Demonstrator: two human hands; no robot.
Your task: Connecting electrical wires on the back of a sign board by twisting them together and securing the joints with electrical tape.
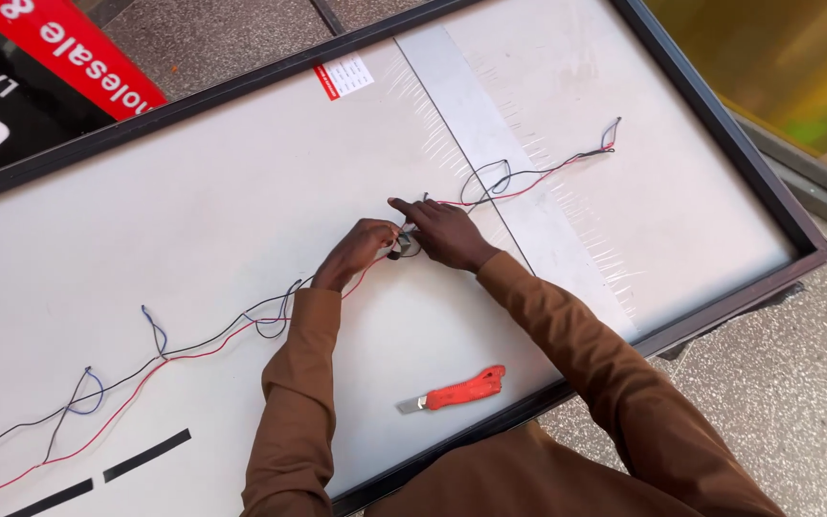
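Observation:
A large white panel (193,211) with a dark frame lies flat on the floor. A red and a black wire (193,347) run across it from lower left to upper right, with small loops branching off. My left hand (361,247) and my right hand (440,233) meet at the middle of the wires. Both pinch a small dark and silvery roll (404,245), which looks like tape, against the wire. My right forefinger points to the left over it. Both arms wear brown sleeves.
A red utility knife (454,390) with its blade out lies on the panel near the front edge, between my arms. Two black strips (145,455) lie at lower left. A grey taped band (490,144) crosses the panel. A red and black sign (40,57) lies beyond the far edge.

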